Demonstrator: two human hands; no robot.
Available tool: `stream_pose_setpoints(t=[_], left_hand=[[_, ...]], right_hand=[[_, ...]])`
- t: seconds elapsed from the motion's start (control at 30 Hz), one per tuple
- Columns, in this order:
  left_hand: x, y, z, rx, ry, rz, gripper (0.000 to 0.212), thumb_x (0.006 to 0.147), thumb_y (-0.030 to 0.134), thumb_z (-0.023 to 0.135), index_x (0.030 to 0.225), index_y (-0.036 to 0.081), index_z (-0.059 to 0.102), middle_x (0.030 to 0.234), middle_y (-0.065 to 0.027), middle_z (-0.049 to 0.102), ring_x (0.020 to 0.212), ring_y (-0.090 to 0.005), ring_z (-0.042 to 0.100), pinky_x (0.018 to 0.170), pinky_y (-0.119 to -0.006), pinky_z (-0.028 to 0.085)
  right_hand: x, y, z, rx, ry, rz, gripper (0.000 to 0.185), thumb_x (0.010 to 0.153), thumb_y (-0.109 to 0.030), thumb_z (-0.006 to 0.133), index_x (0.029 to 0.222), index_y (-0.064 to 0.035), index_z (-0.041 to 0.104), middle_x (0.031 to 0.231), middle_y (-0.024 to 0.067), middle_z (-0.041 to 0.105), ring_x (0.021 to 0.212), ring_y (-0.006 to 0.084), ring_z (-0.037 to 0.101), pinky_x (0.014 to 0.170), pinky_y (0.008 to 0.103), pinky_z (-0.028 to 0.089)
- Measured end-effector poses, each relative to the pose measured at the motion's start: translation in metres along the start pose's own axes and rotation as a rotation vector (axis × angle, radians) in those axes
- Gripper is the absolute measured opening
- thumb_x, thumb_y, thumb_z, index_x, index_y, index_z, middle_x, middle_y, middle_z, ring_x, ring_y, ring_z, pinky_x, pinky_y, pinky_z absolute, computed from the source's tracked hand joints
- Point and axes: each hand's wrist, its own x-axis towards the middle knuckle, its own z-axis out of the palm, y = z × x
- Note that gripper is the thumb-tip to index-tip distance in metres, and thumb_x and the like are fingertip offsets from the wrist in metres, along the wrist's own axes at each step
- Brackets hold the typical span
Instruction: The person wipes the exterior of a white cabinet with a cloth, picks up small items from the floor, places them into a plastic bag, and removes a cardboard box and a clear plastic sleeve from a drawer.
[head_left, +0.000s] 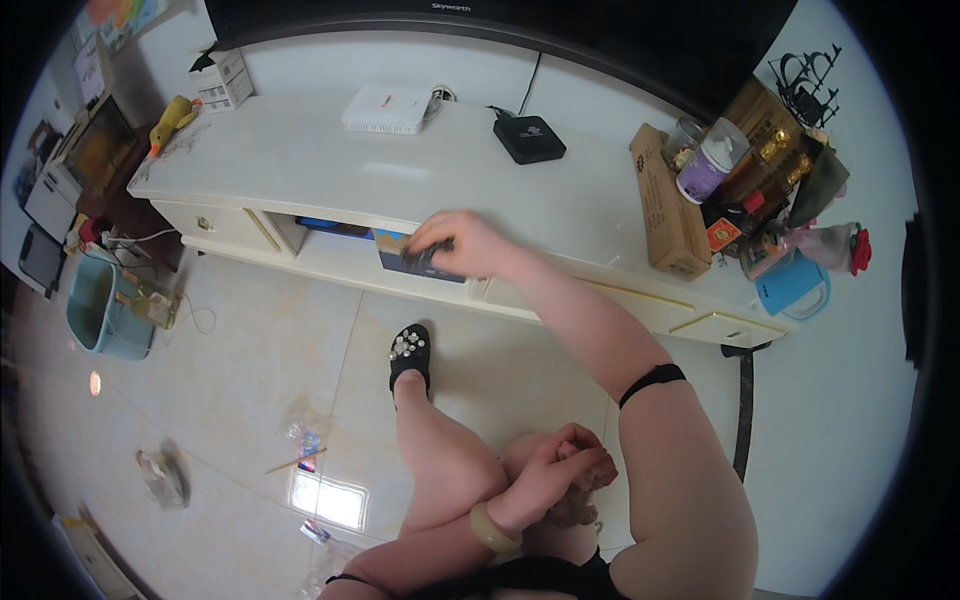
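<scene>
My right hand (480, 241) reaches to the front edge of the white TV cabinet (315, 165). Its fingers close around a small dark ridged object (429, 259), partly covered by the hand and too blurred to name. Just behind it, a dark blue and tan box (391, 247) stands in the cabinet's open compartment. Near my knees, my left hand (551, 471), with a pale bangle (493, 529) on the wrist, grips a crumpled pinkish-brown bundle (574, 506). The fingers hide much of that bundle.
On the cabinet top are a white router (386, 110), a black set-top box (529, 139), a yellow plush duck (174, 124) and a long cardboard box (667, 202) beside jars and bottles. A light-blue bin (112, 307), a stick (295, 461) and plastic wrappers (307, 448) are on the tiled floor.
</scene>
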Motion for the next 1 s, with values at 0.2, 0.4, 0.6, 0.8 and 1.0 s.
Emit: stream_pose_setpoints(t=[0.2, 0.4, 0.6, 0.8, 1.0], left_hand=[[-0.003, -0.009, 0.0, -0.015, -0.049, 0.016, 0.016, 0.096, 0.012, 0.058, 0.1, -0.002, 0.053, 0.087, -0.009, 0.061, 0.083, -0.0166, 0.061, 0.075, -0.029, 0.05], [-0.001, -0.019, -0.001, 0.093, 0.002, 0.036, 0.016, 0.097, 0.012, 0.055, 0.107, -0.001, 0.052, 0.086, -0.0078, 0.062, 0.077, -0.0148, 0.057, 0.071, -0.027, 0.048], [-0.001, -0.017, -0.001, -0.046, 0.088, -0.009, 0.021, 0.093, 0.009, 0.056, 0.112, 0.0, 0.057, 0.099, -0.0059, 0.064, 0.09, -0.0104, 0.06, 0.078, -0.023, 0.047], [-0.013, -0.002, 0.002, 0.178, 0.065, -0.065, 0.019, 0.092, 0.008, 0.058, 0.108, -0.001, 0.057, 0.096, -0.0056, 0.061, 0.09, -0.0116, 0.058, 0.082, -0.026, 0.047], [0.001, -0.002, 0.018, 0.133, -0.023, -0.183, 0.027, 0.09, 0.011, 0.056, 0.114, 0.0, 0.053, 0.092, -0.0073, 0.06, 0.081, -0.0124, 0.057, 0.078, -0.026, 0.048]], right_hand=[[-0.054, 0.055, -0.077, -0.178, 0.505, 0.317, 0.03, 0.078, 0.005, 0.058, 0.101, -0.0043, 0.073, 0.115, 0.0115, 0.068, 0.102, 0.0249, 0.065, 0.089, 0.0326, 0.053], [-0.013, 0.065, -0.015, -0.289, 0.401, 0.175, 0.031, 0.079, -0.001, 0.059, 0.109, -0.0027, 0.068, 0.118, 0.0134, 0.063, 0.113, 0.0311, 0.059, 0.099, 0.0395, 0.046], [0.017, 0.026, 0.06, -0.478, 0.358, -0.2, 0.024, 0.076, -0.009, 0.062, 0.099, -0.0089, 0.07, 0.115, 0.0039, 0.064, 0.115, 0.0242, 0.056, 0.097, 0.0383, 0.046], [-0.167, 0.05, -0.017, -0.853, 0.73, -0.205, 0.031, 0.07, -0.005, 0.064, 0.1, -0.0092, 0.07, 0.113, 0.0016, 0.064, 0.113, 0.0232, 0.055, 0.094, 0.0364, 0.047], [-0.277, 0.106, -0.012, -1.022, 0.659, 0.06, 0.035, 0.071, -0.008, 0.065, 0.105, -0.0073, 0.067, 0.118, 0.0035, 0.061, 0.115, 0.0229, 0.054, 0.093, 0.0361, 0.047]])
